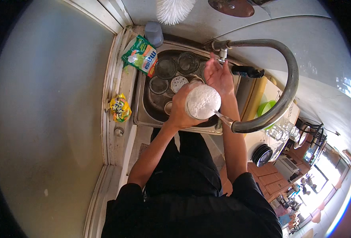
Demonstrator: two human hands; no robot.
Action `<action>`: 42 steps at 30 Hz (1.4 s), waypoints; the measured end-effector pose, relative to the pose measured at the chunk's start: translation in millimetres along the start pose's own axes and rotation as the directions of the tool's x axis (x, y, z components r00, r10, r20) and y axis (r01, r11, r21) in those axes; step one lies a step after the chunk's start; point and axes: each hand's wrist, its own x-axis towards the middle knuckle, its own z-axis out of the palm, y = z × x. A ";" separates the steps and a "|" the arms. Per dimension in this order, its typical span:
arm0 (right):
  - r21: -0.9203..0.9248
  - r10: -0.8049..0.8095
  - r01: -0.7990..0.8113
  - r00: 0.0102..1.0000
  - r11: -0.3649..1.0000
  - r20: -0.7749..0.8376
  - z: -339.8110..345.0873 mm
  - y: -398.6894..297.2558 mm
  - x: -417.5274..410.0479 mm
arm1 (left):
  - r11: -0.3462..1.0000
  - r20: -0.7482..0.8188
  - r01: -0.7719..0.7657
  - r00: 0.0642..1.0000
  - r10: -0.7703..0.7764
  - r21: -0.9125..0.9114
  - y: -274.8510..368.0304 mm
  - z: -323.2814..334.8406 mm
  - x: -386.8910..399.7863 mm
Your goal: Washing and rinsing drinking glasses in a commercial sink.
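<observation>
My left hand [181, 110] is wrapped around a round, clear vessel full of white foam [204, 101], held above the sink. Water runs from the mouth of the curved metal faucet spout [291, 71] into the foam. My right hand [218, 74] reaches to the faucet's tap handle [222, 55] by the wall, fingers spread; whether they touch it cannot be told. Below, in the metal sink [139, 114], stand several glass vessels [166, 67] and a foamy round one [179, 83]. The vessel's lower part is hidden by my left hand.
A green detergent pouch [139, 56] leans over the sink's left corner beside a grey container [154, 33]. A yellow packet [120, 107] lies on the left ledge. To the right are a dark bottle [247, 71], a green bowl [264, 108], drinking glasses [278, 132] and stacked dark plates [262, 155].
</observation>
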 end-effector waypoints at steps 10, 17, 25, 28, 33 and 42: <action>0.139 0.459 -0.447 0.886 0.884 -0.068 -112.5 41.7 -29.6 | 0.993 -0.022 -0.114 0.993 0.114 0.003 -4.8 1.3 -2.0; -0.298 0.367 -0.366 0.929 0.882 -0.054 -62.5 58.9 -35.4 | 0.987 0.029 -0.160 0.987 0.159 0.033 -5.1 -10.7 2.7; -0.276 0.361 -0.366 0.930 0.889 -0.069 -67.5 54.7 -42.6 | 0.978 0.030 -0.210 0.977 0.210 0.013 7.0 -11.3 8.6; -0.267 0.362 -0.369 0.929 0.890 -0.076 -69.9 52.1 -48.2 | 0.989 0.038 -0.145 0.988 0.147 -0.040 9.0 -9.2 8.9; -0.253 0.356 -0.367 0.930 0.895 -0.090 -73.7 48.2 -45.4 | 0.994 0.034 -0.113 0.993 0.113 -0.015 14.3 -4.2 10.5; -0.236 0.352 -0.369 0.929 0.899 -0.115 -81.5 62.0 -28.7 | 0.987 0.032 -0.150 0.988 0.148 0.052 7.0 -3.5 13.8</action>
